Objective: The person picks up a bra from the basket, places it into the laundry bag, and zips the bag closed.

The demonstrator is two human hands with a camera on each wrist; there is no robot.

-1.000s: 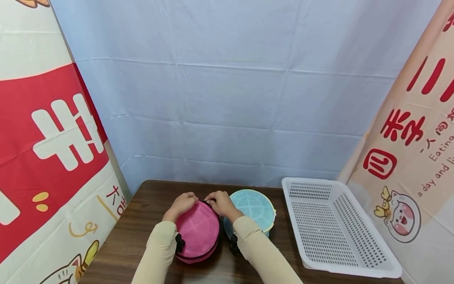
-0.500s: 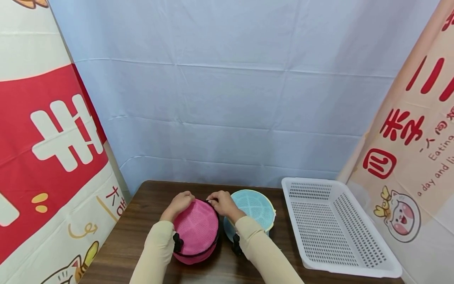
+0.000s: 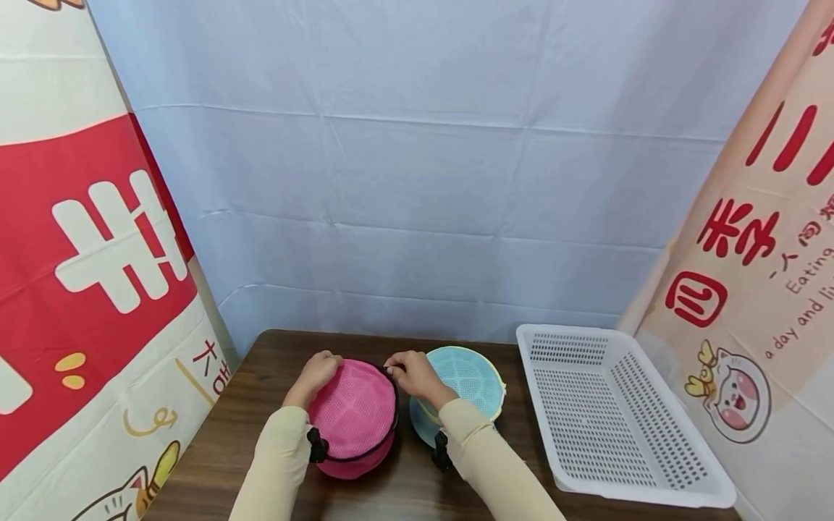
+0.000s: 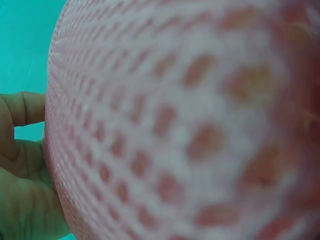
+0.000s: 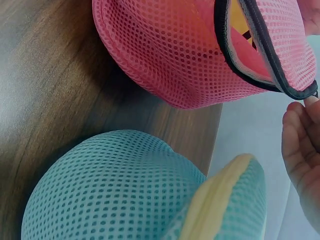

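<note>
A round pink mesh laundry bag with a black zipper band stands on the table in the head view. My left hand grips its upper left edge; in the left wrist view, pale mesh fills most of the picture beside the fingers. With thumb and fingertips, my right hand pinches the zipper end at the bag's upper right. The right wrist view shows the black zipper parted, with something yellow inside the bag. Just right, partly under my right wrist, is a blue mesh laundry bag with a cream zipper band.
A white perforated plastic basket stands at the right of the dark wooden table. A pale blue cloth hangs behind the table. Printed cloths hang on the left and right.
My left hand and the pink bag have shifted a little left. My right hand has moved slightly right, along the rim, so my hands are farther apart. The blue bag stays in place.
</note>
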